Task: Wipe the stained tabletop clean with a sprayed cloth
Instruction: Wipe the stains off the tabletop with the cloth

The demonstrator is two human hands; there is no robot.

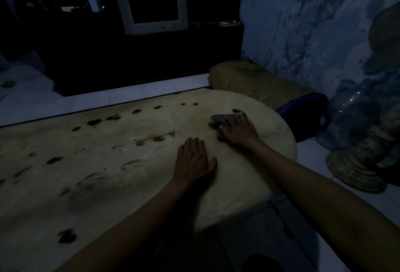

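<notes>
A pale tan tabletop (91, 176) with a rounded right end fills the lower left and middle of the head view. Dark stains (155, 138) are scattered over it, along the far edge, in the middle and on the left. My right hand (239, 130) lies flat on a dark grey cloth (218, 121) and presses it onto the table near the far right end. One dark spot (237, 111) sits just beyond the cloth. My left hand (193, 161) rests palm down on the bare tabletop, fingers together, holding nothing.
The room is dim. A white monitor (151, 0) stands on dark furniture beyond the table. A brown cushion (255, 83) and a blue object (303, 115) lie on the floor at the right. A large clear bottle (350, 117) and a ribbed stand (359, 163) stand by the mottled wall.
</notes>
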